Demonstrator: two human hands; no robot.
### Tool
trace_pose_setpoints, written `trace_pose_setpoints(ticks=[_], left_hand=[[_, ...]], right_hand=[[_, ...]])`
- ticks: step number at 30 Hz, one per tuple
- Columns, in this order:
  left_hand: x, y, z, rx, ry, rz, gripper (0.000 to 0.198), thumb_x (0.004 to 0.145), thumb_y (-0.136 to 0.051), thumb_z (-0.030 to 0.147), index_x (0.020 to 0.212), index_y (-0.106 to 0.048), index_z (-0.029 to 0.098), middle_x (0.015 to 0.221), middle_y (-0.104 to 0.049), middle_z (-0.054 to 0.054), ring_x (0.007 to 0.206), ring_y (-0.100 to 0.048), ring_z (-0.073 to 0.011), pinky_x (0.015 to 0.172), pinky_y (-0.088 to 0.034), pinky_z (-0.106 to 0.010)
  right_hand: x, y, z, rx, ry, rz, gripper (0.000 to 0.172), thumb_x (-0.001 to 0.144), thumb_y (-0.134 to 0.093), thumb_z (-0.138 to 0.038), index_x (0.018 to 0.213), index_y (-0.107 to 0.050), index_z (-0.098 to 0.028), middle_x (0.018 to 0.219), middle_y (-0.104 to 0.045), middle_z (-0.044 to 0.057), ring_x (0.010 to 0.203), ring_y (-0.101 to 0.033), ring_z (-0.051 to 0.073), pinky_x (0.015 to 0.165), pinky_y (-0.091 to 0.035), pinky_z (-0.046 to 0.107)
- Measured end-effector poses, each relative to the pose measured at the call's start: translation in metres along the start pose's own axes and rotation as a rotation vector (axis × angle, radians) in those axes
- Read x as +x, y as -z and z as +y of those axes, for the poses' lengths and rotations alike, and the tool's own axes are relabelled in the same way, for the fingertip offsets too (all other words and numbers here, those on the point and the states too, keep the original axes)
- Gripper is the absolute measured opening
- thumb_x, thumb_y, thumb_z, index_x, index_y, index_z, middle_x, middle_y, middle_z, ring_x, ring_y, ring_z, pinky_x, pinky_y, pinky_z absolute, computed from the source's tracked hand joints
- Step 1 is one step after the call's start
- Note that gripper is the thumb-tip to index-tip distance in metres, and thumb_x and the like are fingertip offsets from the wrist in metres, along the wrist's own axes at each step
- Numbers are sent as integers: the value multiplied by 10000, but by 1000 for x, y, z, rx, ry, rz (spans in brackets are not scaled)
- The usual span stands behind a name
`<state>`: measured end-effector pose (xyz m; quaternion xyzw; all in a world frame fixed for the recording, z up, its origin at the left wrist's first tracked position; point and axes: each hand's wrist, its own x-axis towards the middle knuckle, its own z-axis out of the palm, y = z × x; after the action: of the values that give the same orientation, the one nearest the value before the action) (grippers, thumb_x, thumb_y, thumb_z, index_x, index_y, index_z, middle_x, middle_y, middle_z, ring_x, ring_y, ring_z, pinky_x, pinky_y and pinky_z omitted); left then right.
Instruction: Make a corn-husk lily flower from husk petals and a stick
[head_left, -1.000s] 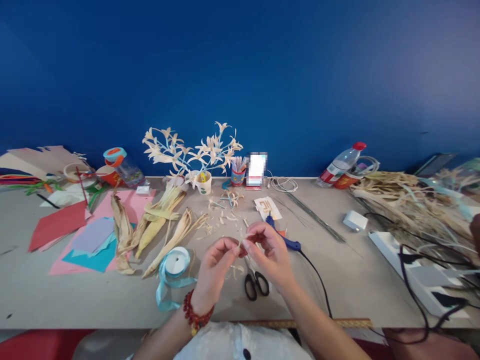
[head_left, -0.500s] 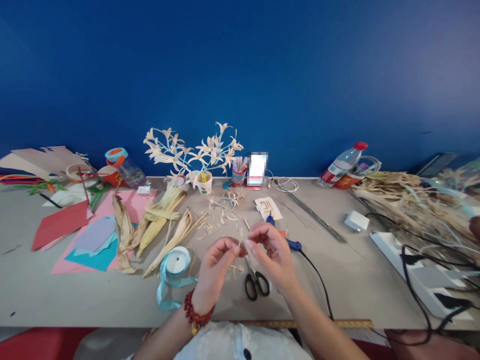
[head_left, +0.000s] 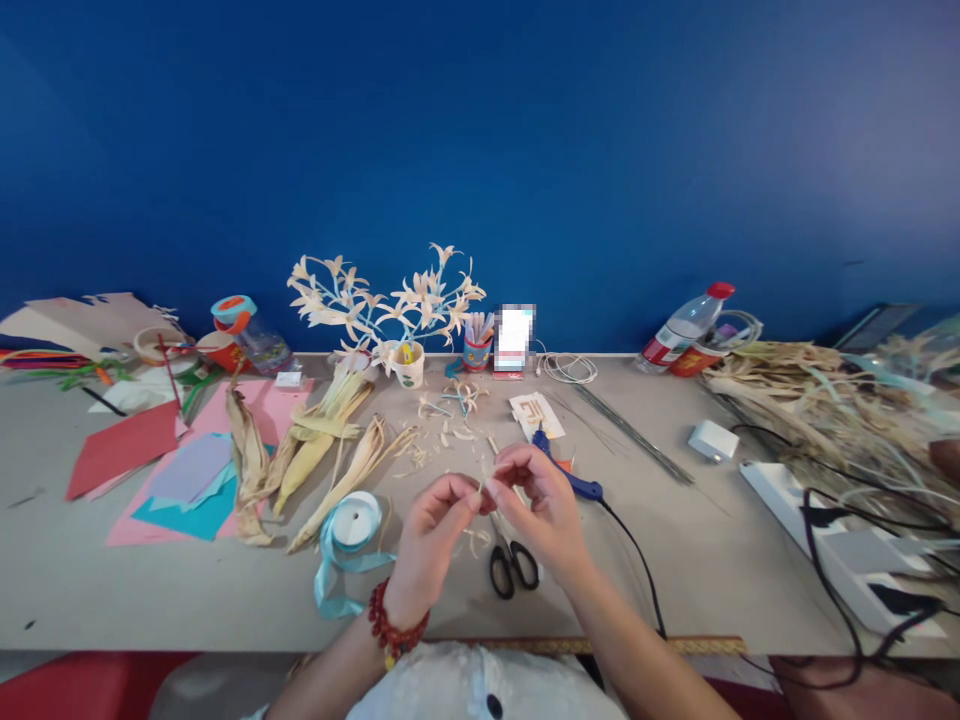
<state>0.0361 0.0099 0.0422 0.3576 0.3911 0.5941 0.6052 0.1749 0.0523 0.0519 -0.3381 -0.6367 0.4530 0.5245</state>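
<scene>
Above the middle of the table, my left hand (head_left: 437, 520) and my right hand (head_left: 541, 505) meet with fingertips pinched. Between them is a small pale strip of corn husk (head_left: 483, 484), mostly covered by the fingers. Black-handled scissors (head_left: 513, 568) lie just below my hands, blades partly hidden. To the right of my right hand rests a blue glue gun (head_left: 576, 482) with its black cord. A spool of light blue ribbon (head_left: 355, 522) sits left of my left hand, its loose end trailing. Husk trimmings (head_left: 446, 437) are scattered beyond my fingers.
Husk flowers (head_left: 424, 290) stand in a white cup (head_left: 409, 370) at the back. Corn husks (head_left: 322, 430) and coloured paper (head_left: 124, 447) lie left. To the right are wires (head_left: 637, 435), a bottle (head_left: 686, 325), a power strip (head_left: 795, 535) with cords, and a husk pile (head_left: 810, 400).
My fingertips have drawn slightly closer around the husk strip, and my right hand has shifted a little left. The things on the table stay where they were.
</scene>
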Motion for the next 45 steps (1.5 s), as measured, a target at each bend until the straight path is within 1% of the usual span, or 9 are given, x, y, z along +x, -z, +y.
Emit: trace_pose_setpoints(ticks=[16, 23, 25, 27, 29, 32, 35, 40, 45], left_hand=[[-1, -1, 4, 103, -40, -17, 135, 864, -647, 284, 801, -672, 166, 791, -645, -21, 788, -570, -144, 767, -451, -242], [1, 4, -2, 94, -62, -45, 123, 899, -608, 273, 846, -678, 187, 830, -658, -17, 825, -580, -140, 806, -441, -241], [1, 7, -3, 93, -62, -60, 144, 921, -575, 268, 850, -673, 191, 855, -665, -23, 863, -586, -145, 845, -431, -248], [1, 9, -4, 84, -58, -65, 158, 934, -554, 267, 848, -663, 193, 868, -664, -25, 883, -585, -147, 862, -420, -249], [1, 12, -5, 65, -58, -63, 158, 939, -542, 270, 851, -650, 196, 874, -661, -26, 880, -580, -146, 854, -417, -247], [2, 16, -8, 56, -71, -43, 157, 939, -538, 274, 846, -638, 196, 857, -655, -27, 853, -574, -144, 832, -418, -246], [3, 18, -10, 82, -95, -9, 151, 932, -549, 270, 829, -631, 196, 838, -649, -24, 847, -571, -144, 833, -415, -246], [4, 17, -11, 140, -131, 26, 145, 912, -571, 292, 833, -635, 189, 833, -649, -35, 835, -575, -160, 821, -427, -267], [3, 16, -6, 182, -146, 83, 163, 897, -584, 305, 802, -643, 187, 814, -648, -41, 821, -575, -173, 811, -435, -281]], right_hand=[[1, 2, -5, -39, 17, 0, 55, 868, -614, -197, 859, -561, -211, 831, -561, 8, 718, -547, 144, 634, -463, 267], [-5, 5, -9, -44, 69, -12, 52, 878, -604, -208, 906, -561, -221, 869, -557, 17, 741, -552, 149, 646, -468, 268], [-6, 15, -5, -102, 80, -9, 46, 888, -590, -223, 927, -565, -224, 890, -566, 27, 778, -565, 162, 659, -475, 272], [-7, 34, 4, -243, 64, 7, 39, 902, -568, -243, 935, -567, -222, 922, -587, 43, 818, -583, 178, 683, -484, 284], [-8, 60, 19, -470, 25, 21, 69, 911, -547, -276, 942, -564, -217, 959, -610, 60, 826, -598, 194, 717, -492, 311], [-12, 99, 45, -963, -106, -36, 145, 882, -545, -280, 998, -587, -203, 1039, -633, 94, 907, -611, 251, 748, -484, 355], [-18, 122, 65, -1263, -147, -171, 300, 803, -568, -182, 1102, -596, -179, 1148, -639, 119, 1020, -589, 296, 855, -456, 398], [-18, 124, 75, -1366, -195, -303, 472, 770, -544, -106, 1238, -559, -160, 1141, -645, 122, 1006, -576, 280, 865, -425, 368], [-8, 123, 75, -1246, -238, -340, 449, 765, -535, -99, 1210, -579, -149, 1078, -643, 133, 1008, -560, 290, 834, -399, 349]])
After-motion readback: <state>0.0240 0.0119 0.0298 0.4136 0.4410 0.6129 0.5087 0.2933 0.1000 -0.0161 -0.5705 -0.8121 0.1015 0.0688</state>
